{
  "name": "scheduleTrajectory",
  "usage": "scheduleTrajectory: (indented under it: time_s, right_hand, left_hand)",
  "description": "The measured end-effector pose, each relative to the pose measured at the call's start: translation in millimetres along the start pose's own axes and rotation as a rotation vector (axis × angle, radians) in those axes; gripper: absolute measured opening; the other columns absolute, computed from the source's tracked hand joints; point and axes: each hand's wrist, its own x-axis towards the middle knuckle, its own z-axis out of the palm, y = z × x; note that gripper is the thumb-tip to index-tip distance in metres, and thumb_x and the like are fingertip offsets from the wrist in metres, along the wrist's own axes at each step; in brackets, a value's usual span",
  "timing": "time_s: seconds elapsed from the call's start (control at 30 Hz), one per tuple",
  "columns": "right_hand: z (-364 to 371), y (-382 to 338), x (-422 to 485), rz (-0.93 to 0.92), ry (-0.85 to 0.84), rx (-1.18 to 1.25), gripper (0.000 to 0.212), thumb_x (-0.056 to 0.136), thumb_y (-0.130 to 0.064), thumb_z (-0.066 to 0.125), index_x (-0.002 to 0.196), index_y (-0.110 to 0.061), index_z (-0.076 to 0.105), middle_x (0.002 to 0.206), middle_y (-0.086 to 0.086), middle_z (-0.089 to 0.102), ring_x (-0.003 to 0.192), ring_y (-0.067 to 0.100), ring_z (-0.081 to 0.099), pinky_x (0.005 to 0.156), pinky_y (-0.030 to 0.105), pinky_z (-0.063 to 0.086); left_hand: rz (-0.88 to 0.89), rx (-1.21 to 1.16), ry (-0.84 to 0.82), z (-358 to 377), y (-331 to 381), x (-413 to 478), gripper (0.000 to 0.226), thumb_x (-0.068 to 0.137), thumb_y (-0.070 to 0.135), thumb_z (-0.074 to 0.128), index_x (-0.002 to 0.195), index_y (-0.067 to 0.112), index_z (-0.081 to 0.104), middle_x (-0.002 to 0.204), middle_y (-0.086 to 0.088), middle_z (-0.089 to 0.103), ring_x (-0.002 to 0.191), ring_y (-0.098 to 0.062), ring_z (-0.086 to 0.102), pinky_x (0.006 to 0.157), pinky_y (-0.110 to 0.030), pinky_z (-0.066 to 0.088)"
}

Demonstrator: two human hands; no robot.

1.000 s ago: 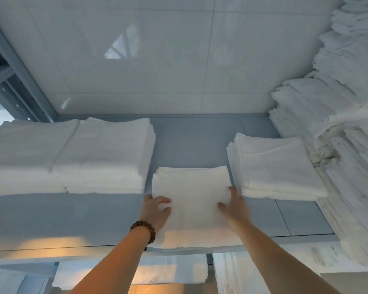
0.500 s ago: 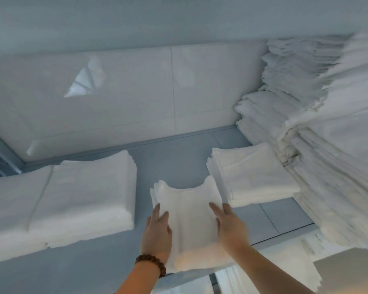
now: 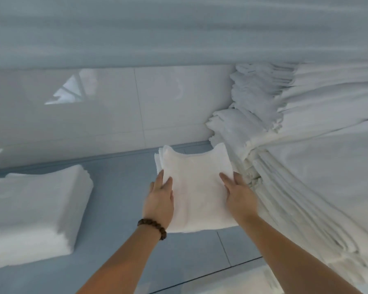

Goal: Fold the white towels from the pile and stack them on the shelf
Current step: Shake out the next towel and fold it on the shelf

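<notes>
**A:** What is changed from the earlier frame?

**B:** The small bundle of folded white cloth towels (image 3: 198,187) has been carried right and further back along the pale blue-grey shelf (image 3: 119,187). It is now close against the tall pile of white towels (image 3: 306,166).

**A:** How are the hands set?

**B:** The left hand (image 3: 159,200) and right hand (image 3: 238,196) are laid on the bundle's side edges, fingers straight. Whether it is lifted cannot be told.

**A:** And around?

**B:** A low stack of folded white towels (image 3: 36,209) is seen at left, with glossy white wall tiles (image 3: 115,113) behind.
</notes>
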Motion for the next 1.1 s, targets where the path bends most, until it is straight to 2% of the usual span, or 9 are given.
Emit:
scheduleTrajectory:
  time_s: [0.1, 0.23, 0.4, 0.5, 0.57, 0.63, 0.7, 0.83, 1.1]
  right_hand:
    - [-10, 34, 29, -0.013, -0.03, -0.036, 0.054, 0.092, -0.011, 0.042, 0.141, -0.034, 0.036, 0.145, 0.004, 0.033, 0.111, 0.028, 0.056, 0.085, 0.036, 0.049]
    - [-8, 62, 60, -0.021, -0.058, -0.097, 0.053, 0.092, -0.013, 0.041, 0.141, -0.033, 0.035, 0.145, 0.004, 0.034, 0.114, 0.028, 0.056, 0.09, 0.036, 0.048]
    - [15, 84, 72, -0.018, -0.126, -0.205, 0.051, 0.096, -0.019, 0.036, 0.143, -0.036, 0.029, 0.144, 0.001, 0.034, 0.113, 0.021, 0.054, 0.089, 0.031, 0.045]
    - [32, 95, 68, 0.024, -0.164, -0.131, 0.045, 0.1, -0.03, 0.034, 0.144, -0.036, 0.029, 0.151, 0.004, 0.027, 0.132, 0.024, 0.039, 0.102, 0.032, 0.037]
    - [37, 100, 67, 0.047, -0.193, -0.055, 0.05, 0.098, -0.041, 0.036, 0.146, -0.037, 0.024, 0.157, 0.005, 0.016, 0.14, 0.026, 0.025, 0.109, 0.036, 0.031]
    - [40, 100, 69, 0.045, -0.261, -0.012, 0.059, 0.095, -0.052, 0.035, 0.148, -0.037, 0.015, 0.158, 0.007, 0.007, 0.144, 0.028, 0.015, 0.113, 0.04, 0.026]
    - [43, 97, 70, 0.061, -0.366, 0.049, 0.063, 0.094, -0.059, 0.031, 0.149, -0.039, 0.009, 0.158, 0.011, 0.001, 0.145, 0.032, 0.007, 0.115, 0.044, 0.022]
    - [49, 94, 68, 0.089, -0.473, 0.07, 0.062, 0.091, -0.065, 0.024, 0.147, -0.045, 0.004, 0.158, 0.01, 0.003, 0.144, 0.035, 0.014, 0.114, 0.048, 0.025]
    - [48, 87, 63, 0.044, -0.496, 0.04, 0.063, 0.09, -0.067, 0.024, 0.147, -0.045, 0.007, 0.158, 0.007, 0.007, 0.139, 0.03, 0.028, 0.111, 0.044, 0.03]
  left_hand:
    - [-0.026, -0.05, -0.005, 27, 29, 25, 0.039, 0.095, 0.013, 0.042, 0.133, 0.013, 0.046, 0.154, -0.002, 0.022, 0.132, -0.023, 0.029, 0.102, -0.033, 0.038]
    - [-0.068, -0.046, -0.015, 57, 49, 49, 0.038, 0.093, 0.01, 0.044, 0.13, 0.012, 0.05, 0.152, -0.004, 0.027, 0.13, -0.025, 0.033, 0.101, -0.036, 0.041]
    - [-0.161, 0.02, -0.145, 93, 49, 61, 0.035, 0.094, 0.012, 0.04, 0.128, 0.015, 0.049, 0.152, -0.002, 0.024, 0.129, -0.026, 0.032, 0.098, -0.034, 0.042]
    - [-0.257, 0.064, -0.235, 107, 44, 53, 0.037, 0.093, 0.015, 0.035, 0.128, 0.021, 0.048, 0.152, -0.005, 0.023, 0.121, -0.027, 0.033, 0.097, -0.034, 0.041]
    - [-0.28, 0.165, -0.208, 110, 42, 50, 0.042, 0.09, 0.025, 0.037, 0.131, 0.032, 0.043, 0.156, -0.007, 0.007, 0.128, -0.031, 0.024, 0.104, -0.039, 0.031]
    - [-0.229, 0.294, -0.158, 109, 44, 53, 0.053, 0.09, 0.043, 0.035, 0.141, 0.043, 0.026, 0.157, -0.007, -0.016, 0.142, -0.035, -0.002, 0.114, -0.047, 0.006]
    - [-0.121, 0.359, -0.199, 112, 49, 57, 0.059, 0.09, 0.057, 0.023, 0.146, 0.044, 0.008, 0.154, -0.003, -0.027, 0.141, -0.033, -0.023, 0.11, -0.053, -0.013]
    - [-0.163, 0.295, -0.47, 128, 50, 53, 0.064, 0.086, 0.068, 0.013, 0.145, 0.047, -0.002, 0.157, 0.006, -0.018, 0.142, -0.026, -0.02, 0.115, -0.054, -0.001]
    - [-0.21, 0.247, -0.477, 124, 37, 33, 0.07, 0.085, 0.071, 0.013, 0.146, 0.043, -0.005, 0.156, 0.007, -0.02, 0.143, -0.025, -0.019, 0.117, -0.047, 0.004]
